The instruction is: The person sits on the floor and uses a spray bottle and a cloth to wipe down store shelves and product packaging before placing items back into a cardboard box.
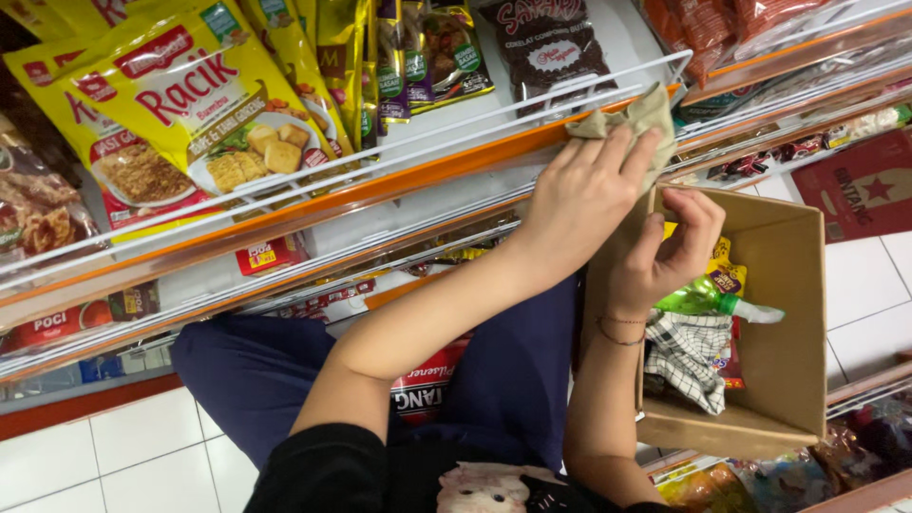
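Currently you are pressing a tan cloth (635,122) with left-hand (584,195) fingers onto the shelf's orange front edge (313,204); right hand (665,252) fingers are curling on the cardboard box (788,313) rim.

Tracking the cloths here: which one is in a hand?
The plain beige cloth, pressed against the shelf edge by the left hand; the black-and-white checked cloth lies in the cardboard box.

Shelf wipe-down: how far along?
Done: can't tell which stretches are wiped; the white shelf by the cloth is bare of packets. In hand: left hand presses a beige cloth on the orange shelf edge; right hand grips the cardboard box, which holds a green spray bottle and a checked cloth. Left, probably: the stretch under the yellow packets.
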